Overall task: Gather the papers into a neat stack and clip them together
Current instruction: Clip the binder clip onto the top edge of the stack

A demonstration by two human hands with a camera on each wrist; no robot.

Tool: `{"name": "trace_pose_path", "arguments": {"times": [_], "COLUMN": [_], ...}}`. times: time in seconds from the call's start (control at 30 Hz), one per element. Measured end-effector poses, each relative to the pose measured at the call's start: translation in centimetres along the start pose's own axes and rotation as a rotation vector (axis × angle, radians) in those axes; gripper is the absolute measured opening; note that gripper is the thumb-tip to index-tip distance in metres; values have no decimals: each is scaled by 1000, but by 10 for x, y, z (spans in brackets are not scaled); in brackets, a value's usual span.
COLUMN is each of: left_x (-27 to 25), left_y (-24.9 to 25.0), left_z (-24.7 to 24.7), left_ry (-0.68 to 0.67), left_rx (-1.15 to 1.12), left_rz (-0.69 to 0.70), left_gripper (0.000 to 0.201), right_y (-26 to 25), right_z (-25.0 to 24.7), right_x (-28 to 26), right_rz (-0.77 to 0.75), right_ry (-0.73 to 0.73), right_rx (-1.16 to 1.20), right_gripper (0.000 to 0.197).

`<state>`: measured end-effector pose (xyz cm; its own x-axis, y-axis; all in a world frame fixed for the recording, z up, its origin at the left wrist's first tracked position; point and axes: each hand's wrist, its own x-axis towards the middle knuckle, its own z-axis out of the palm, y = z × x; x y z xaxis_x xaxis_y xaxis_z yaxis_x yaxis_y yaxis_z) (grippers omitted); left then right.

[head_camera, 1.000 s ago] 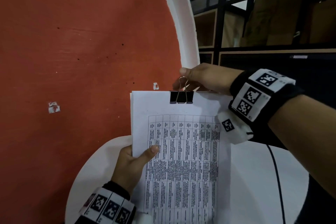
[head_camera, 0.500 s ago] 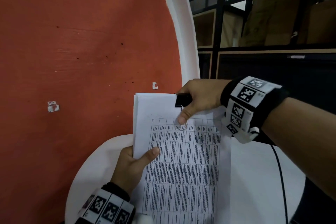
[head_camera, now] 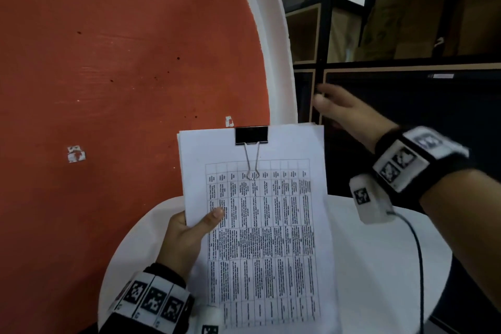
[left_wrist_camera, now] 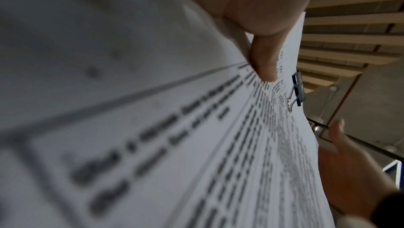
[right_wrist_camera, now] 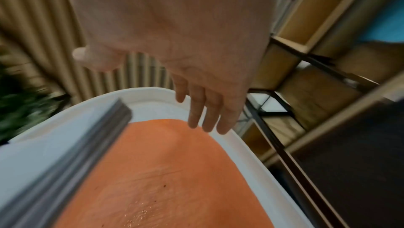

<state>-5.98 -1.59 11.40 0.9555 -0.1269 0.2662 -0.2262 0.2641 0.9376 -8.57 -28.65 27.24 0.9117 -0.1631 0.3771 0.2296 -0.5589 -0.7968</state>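
We see the stack of papers [head_camera: 260,230] held upright above the near rim of a small round white table [head_camera: 366,266], its long axis running up and away from us, the clipped short edge uppermost. A black binder clip [head_camera: 251,135] grips the middle of that top edge, its wire handle folded down flat on the printed table. Our left hand [head_camera: 187,238] pinches the stack's left edge, thumb on the front sheet. Our right hand [head_camera: 349,114] hangs free beside the top right corner, fingers [right_wrist_camera: 196,110] loosely straight and holding nothing. Dark shelving [head_camera: 406,35] stands behind it.
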Motion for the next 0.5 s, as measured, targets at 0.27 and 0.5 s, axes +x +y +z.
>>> {"name": "trace_pose_path", "arguments": {"times": [0.27,0.5], "left_x": [10,15], "left_y": [-8,-33], "left_z": [8,8], "left_ry": [-15,-38], "left_rx": [14,155], "left_rz": [-108,-185], "left_gripper": [16,16], "right_y": [136,168], "right_z": [63,83], "right_x": [-79,-111], "right_rz": [267,351], "right_ry": [-438,-444], "right_rx": [784,798], "right_gripper": [106,80]}}
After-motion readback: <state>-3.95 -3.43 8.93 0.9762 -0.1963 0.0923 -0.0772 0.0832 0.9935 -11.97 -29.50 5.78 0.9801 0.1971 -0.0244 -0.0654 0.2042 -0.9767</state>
